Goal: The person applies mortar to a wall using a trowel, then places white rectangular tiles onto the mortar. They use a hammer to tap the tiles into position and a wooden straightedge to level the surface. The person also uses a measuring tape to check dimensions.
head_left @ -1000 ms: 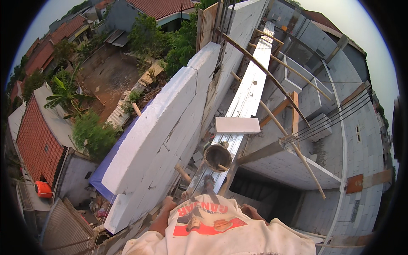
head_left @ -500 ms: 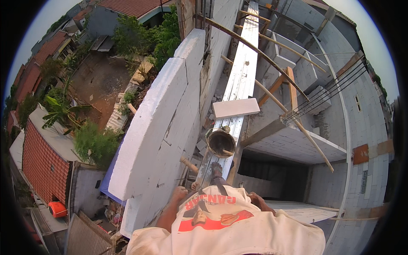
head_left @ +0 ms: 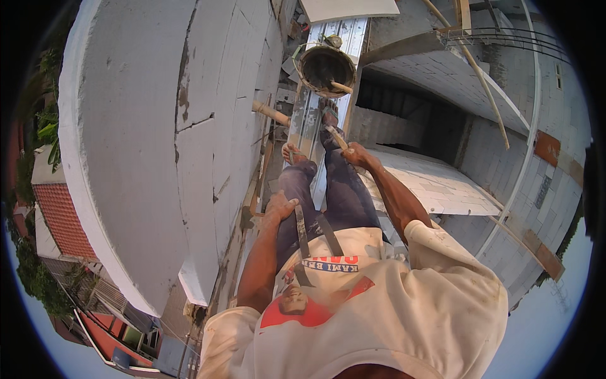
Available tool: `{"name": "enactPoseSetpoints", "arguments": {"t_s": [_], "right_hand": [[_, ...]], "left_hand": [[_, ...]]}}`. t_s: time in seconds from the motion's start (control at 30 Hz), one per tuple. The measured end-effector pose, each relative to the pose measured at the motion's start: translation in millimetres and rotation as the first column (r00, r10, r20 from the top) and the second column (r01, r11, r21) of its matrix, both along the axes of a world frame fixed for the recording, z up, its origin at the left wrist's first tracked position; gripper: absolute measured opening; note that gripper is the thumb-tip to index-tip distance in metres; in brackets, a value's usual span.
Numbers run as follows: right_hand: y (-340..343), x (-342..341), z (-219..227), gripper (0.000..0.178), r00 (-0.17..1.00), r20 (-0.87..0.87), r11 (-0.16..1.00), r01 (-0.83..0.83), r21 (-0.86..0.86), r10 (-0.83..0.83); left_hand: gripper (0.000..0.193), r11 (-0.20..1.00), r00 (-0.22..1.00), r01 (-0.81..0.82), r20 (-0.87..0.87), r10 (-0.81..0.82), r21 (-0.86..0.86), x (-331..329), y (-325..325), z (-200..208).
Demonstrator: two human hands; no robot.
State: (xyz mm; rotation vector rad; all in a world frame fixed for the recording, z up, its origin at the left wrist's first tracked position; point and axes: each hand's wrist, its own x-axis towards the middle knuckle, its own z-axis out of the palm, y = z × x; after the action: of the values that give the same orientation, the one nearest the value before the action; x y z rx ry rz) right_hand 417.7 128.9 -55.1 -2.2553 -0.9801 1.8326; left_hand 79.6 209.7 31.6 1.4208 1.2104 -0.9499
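My right hand [head_left: 358, 155] is closed round a short pale wooden handle [head_left: 337, 136], held above my right shin. The rest of that tool does not show clearly. At my left thigh, my left hand [head_left: 279, 206] is closed with its thumb by the upper end of a dark strip [head_left: 302, 232]. What it grips, if anything, is hidden. Beyond my bare feet stands a round bucket [head_left: 326, 66] with grey mortar residue inside. Another wooden handle [head_left: 341, 87] sticks out over its rim.
I am on a narrow metal plank [head_left: 305, 117] high up. A pale block wall [head_left: 139, 145] rises close at left. A light block [head_left: 349, 7] lies across the plank beyond the bucket. A deep dark opening [head_left: 404, 104] drops at right. A bamboo pole [head_left: 271, 114] juts from the wall.
My view has tipped down toward my legs, so the bucket and block sit higher in the picture. Both hands now show fully, with the wooden handle visible in the right one.
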Motion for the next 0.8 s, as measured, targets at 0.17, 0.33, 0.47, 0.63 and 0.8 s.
{"name": "enactPoseSetpoints", "arguments": {"t_s": [0.17, 0.33, 0.47, 0.63, 0.8], "right_hand": [[62, -34, -136, 0.044, 1.000, -0.002, 0.976, -0.031, -0.214, 0.031], [74, -72, -249, 0.048, 0.984, 0.180, 0.979, 0.044, -0.197, -0.008], [56, -103, -298, 0.055, 0.952, 0.290, 0.995, 0.094, 0.042, -0.103], [14, -124, -359, 0.048, 0.926, 0.326, 0.981, 0.169, 0.099, -0.193], [5, -109, -356, 0.033, 0.970, 0.218, 0.986, -0.078, -0.148, 0.109]], "left_hand": [[0.109, 0.986, 0.975, -0.097, -0.185, 0.120, 0.132, 26, -54, -59], [0.099, 0.948, 0.921, -0.188, -0.289, 0.261, 0.259, 66, -45, -90], [0.087, 0.929, 0.893, -0.219, -0.322, 0.315, 0.299, 80, -46, -102], [0.085, 0.916, 0.880, -0.253, -0.319, 0.352, 0.312, 84, -46, -103], [0.084, 0.910, 0.877, -0.263, -0.312, 0.364, 0.321, 86, -43, -102]]}}
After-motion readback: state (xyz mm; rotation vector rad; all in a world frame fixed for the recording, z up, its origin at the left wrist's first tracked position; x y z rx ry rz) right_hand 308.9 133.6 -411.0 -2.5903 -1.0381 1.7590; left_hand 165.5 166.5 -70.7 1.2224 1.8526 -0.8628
